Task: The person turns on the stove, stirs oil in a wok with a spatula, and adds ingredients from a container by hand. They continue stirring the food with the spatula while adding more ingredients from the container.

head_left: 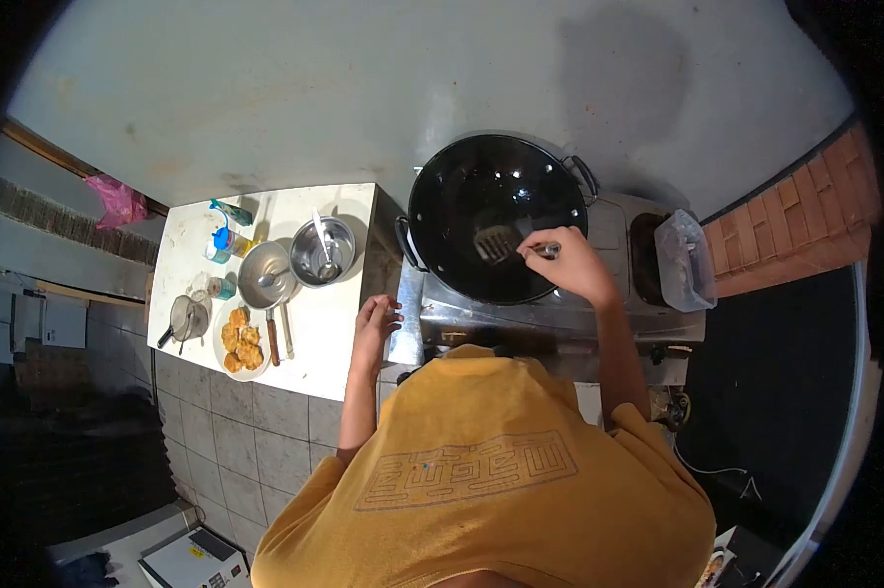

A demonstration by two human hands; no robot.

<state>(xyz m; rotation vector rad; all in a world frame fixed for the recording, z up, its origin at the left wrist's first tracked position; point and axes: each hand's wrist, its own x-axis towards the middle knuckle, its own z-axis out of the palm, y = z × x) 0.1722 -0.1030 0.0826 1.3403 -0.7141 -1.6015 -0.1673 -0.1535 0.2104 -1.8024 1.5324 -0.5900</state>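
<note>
My right hand (577, 265) is closed around the handle of a slotted spatula (498, 243), whose blade is down inside a big black wok (452, 211). The wok has two loop handles and sits on the stove (608, 230); its inside looks dark and shiny. My left hand (376, 318) hangs between the white table (310, 338) and the stove's left edge, fingers loosely bent and apart, with nothing seen in it. Nearest to it is a silvery strip (408, 314) along the stove's side.
On the table stand a plate (221, 358) of golden fried pieces (243, 341), two metal bowls (322, 251) (265, 275), a strainer (187, 318) and a blue-capped bottle (228, 241). A clear plastic tub (685, 260) rests at the stove's right end. A wall (442, 78) rises behind the wok.
</note>
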